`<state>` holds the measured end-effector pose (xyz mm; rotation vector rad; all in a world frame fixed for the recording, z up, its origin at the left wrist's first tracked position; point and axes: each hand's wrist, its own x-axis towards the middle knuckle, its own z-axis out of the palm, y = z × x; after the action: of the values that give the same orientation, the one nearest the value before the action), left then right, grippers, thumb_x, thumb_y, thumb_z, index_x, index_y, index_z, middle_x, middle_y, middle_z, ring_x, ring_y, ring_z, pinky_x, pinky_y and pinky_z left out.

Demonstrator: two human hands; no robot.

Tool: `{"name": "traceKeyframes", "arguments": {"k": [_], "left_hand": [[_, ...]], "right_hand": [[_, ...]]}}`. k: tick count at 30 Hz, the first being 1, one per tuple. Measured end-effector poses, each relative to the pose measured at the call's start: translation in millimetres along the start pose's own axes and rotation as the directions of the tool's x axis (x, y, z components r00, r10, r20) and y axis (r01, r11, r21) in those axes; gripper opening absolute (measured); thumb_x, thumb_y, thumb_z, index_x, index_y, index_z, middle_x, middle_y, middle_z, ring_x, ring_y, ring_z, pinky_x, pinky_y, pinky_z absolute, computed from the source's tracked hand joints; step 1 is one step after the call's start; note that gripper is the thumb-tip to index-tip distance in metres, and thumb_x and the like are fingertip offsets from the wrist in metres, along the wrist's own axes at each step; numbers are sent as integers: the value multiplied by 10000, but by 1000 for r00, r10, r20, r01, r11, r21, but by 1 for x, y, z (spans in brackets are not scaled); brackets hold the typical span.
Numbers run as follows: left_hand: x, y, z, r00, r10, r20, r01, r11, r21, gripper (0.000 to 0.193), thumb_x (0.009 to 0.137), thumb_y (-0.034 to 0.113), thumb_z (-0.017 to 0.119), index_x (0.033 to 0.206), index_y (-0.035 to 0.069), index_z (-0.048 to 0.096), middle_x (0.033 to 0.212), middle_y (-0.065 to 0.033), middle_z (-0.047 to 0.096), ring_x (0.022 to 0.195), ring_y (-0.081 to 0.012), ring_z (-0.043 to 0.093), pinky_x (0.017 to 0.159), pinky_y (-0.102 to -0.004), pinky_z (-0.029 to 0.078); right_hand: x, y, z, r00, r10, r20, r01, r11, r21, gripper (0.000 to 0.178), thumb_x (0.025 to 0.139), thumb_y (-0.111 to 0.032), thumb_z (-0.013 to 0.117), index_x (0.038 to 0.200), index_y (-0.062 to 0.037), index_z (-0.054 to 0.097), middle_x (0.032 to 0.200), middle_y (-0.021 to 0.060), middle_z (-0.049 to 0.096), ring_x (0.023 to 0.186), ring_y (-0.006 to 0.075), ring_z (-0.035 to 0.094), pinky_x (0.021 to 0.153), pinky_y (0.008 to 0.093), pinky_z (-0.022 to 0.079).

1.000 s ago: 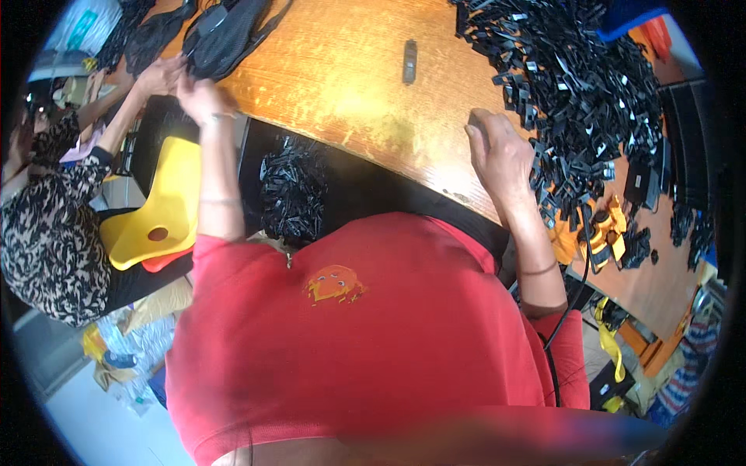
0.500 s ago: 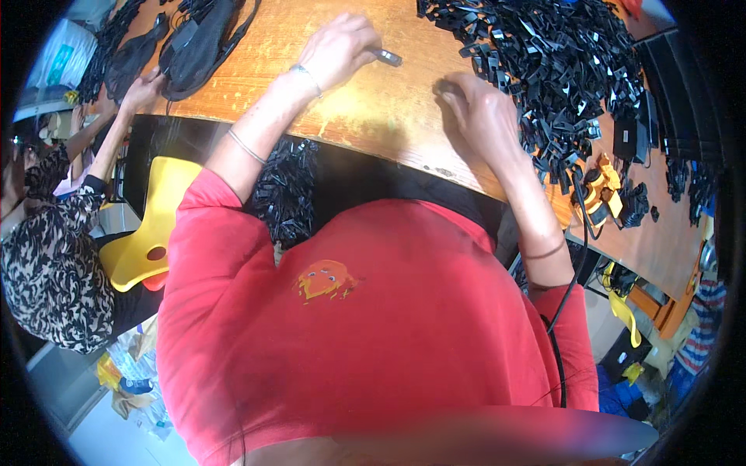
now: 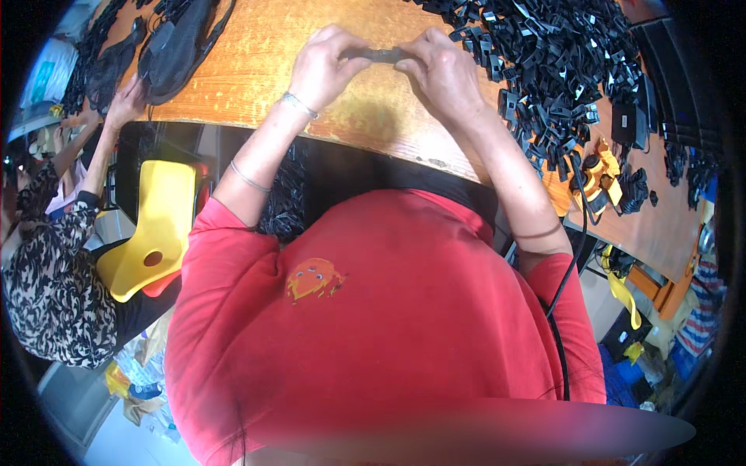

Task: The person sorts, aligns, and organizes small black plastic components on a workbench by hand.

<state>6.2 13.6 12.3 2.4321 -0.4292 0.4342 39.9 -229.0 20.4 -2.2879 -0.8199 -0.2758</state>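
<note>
Left hand (image 3: 323, 65) and right hand (image 3: 448, 75) grips clamp one black strip (image 3: 382, 56), left of the black heap (image 3: 548, 74), which remains loose.

- Strip (image 3: 383, 55): dark grey-black.
- Table (image 3: 233, 85): orange-brown wood grain, paler worn patches.
- Heap (image 3: 536, 74) toward the table's right edge: black, pale flecks.
- Shirt (image 3: 435, 311): red, orange-yellow print.
- Co-worker's top (image 3: 54, 291): black-and-beige swirls.
- Chair (image 3: 159, 217): bright yellow.
- Striped cloth (image 3: 702, 320): red, white, blue.
</note>
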Motion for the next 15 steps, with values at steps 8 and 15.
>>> {"name": "traceKeyframes", "arguments": {"k": [8, 15], "left_hand": [[6, 8, 8, 998, 54, -11, -53, 998, 35, 214, 830, 61, 873, 995, 18, 744, 935, -78, 677, 823, -212, 700, 710, -327, 570], [2, 10, 9, 999, -45, 0, 45, 999, -23, 188, 838, 59, 867, 977, 6, 752, 921, -87, 671, 790, -222, 689, 708, -338, 562]], "right_hand": [[32, -10, 5, 966, -205, 157, 238, 942, -236, 126, 921, -183, 730, 937, -59, 752, 928, 131, 666, 859, 374, 728, 732, 495, 579], [11, 0, 14, 996, -80, 46, 84, 992, -99, 233, 901, -278, 796, 1003, -72, 755, 976, 102, 667, 828, 368, 721, 733, 483, 584]]}}
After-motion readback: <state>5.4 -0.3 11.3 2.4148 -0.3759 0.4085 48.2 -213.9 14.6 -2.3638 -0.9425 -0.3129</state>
